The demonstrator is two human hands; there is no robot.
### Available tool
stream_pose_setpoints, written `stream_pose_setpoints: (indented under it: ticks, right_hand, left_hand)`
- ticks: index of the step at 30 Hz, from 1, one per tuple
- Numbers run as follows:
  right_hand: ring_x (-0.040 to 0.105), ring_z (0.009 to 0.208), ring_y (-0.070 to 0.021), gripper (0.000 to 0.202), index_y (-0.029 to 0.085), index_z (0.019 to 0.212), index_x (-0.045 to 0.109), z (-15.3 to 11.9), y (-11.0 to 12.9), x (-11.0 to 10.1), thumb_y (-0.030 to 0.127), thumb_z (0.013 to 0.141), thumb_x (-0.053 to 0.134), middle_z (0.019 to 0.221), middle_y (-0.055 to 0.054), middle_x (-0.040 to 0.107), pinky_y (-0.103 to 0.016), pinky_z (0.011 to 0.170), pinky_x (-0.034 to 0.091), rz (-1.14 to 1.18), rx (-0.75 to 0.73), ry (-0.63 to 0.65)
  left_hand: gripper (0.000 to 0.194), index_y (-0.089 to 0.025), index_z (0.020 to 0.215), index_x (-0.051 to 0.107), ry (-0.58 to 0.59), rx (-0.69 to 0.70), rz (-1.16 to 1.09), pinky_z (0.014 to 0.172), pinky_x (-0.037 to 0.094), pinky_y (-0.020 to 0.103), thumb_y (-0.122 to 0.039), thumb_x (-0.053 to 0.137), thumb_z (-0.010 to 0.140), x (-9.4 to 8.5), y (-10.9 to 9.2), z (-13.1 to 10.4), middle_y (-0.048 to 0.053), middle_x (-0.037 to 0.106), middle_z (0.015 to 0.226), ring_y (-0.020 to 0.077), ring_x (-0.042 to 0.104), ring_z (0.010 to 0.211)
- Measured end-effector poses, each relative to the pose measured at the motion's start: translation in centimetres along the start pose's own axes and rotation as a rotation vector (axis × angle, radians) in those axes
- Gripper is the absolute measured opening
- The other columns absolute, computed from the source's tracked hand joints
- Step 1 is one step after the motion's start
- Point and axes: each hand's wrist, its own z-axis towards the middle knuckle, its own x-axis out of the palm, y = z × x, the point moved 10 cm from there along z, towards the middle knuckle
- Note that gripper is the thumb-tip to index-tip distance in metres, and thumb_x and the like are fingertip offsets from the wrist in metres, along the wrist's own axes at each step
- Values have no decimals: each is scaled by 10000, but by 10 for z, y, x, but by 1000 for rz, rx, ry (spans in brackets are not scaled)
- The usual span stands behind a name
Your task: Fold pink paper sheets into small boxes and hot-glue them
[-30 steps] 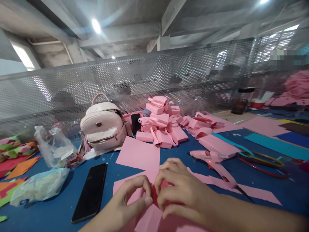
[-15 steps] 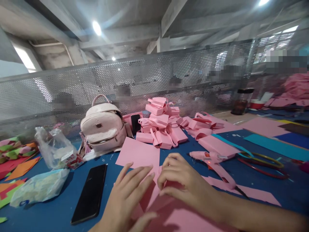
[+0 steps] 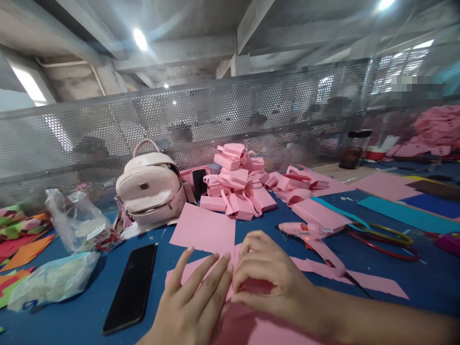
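Pink paper (image 3: 251, 325) lies under both of my hands at the front of the blue table. My left hand (image 3: 194, 302) rests over it with the fingers stretched out and slightly apart. Close beside it, my right hand (image 3: 269, 268) is curled, thumb and fingertips pinched at the paper; the exact grip is partly hidden. Another pink sheet (image 3: 203, 227) lies flat just beyond my hands. To the right is a pink glue gun (image 3: 323, 244) with a small red light, lying over a pink paper strip (image 3: 381, 283).
Folded pink paper pieces (image 3: 237, 179) are heaped at the back. A pale backpack (image 3: 149, 189), a black phone (image 3: 131, 287) and plastic bags (image 3: 53, 282) are on the left. Blue card (image 3: 409, 214) and hoops (image 3: 384, 244) lie right. A perforated metal screen (image 3: 143, 120) borders the table.
My left hand has shifted slightly, bringing its fingers closer to my right hand. My right hand stays curled at the paper. The whole view has moved a little.
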Motion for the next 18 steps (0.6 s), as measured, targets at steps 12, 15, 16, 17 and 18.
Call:
stream_pose_setpoints:
  ticks: [12, 15, 16, 17, 18]
  right_hand:
    - [520, 844, -157, 262, 200, 827, 669, -3, 8, 3, 376, 1009, 603, 766, 20, 668, -315, 816, 368, -30, -66, 0]
    - [511, 847, -159, 230, 199, 877, 664, -3, 9, 1, 366, 1017, 590, 809, 12, 672, -315, 814, 372, -76, -77, -9]
    - [511, 849, -159, 212, 200, 904, 661, -3, 10, 2, 355, 1024, 578, 832, 10, 680, -319, 817, 372, -96, -88, -4]
    - [510, 849, -160, 204, 202, 927, 658, -4, 13, 3, 341, 1036, 556, 850, 10, 691, -325, 823, 369, -119, -112, -1]
    - [508, 844, -160, 211, 203, 940, 654, -4, 16, 3, 326, 1052, 524, 860, 11, 704, -333, 830, 365, -142, -146, 1]
  left_hand:
    - [317, -111, 1103, 748, -88, 12, 72, 1249, 196, 481, -113, 448, 1001, -7, -8, -2, 56, 769, 1177, 187, 690, 1121]
    - [309, -131, 1052, 756, -99, -6, 69, 1252, 186, 481, -107, 453, 1000, -7, -5, -1, 45, 772, 1171, 178, 698, 1106]
    - [306, -139, 1023, 759, -104, -13, 63, 1252, 187, 479, -108, 456, 1001, -6, -5, -1, 42, 775, 1163, 176, 702, 1098]
    - [302, -146, 1003, 760, -105, -19, 58, 1253, 184, 477, -111, 459, 1003, -6, -4, 0, 39, 777, 1157, 174, 705, 1091]
    - [297, -150, 992, 760, -104, -26, 54, 1254, 181, 474, -119, 464, 1007, -5, -3, 0, 34, 779, 1153, 173, 708, 1083]
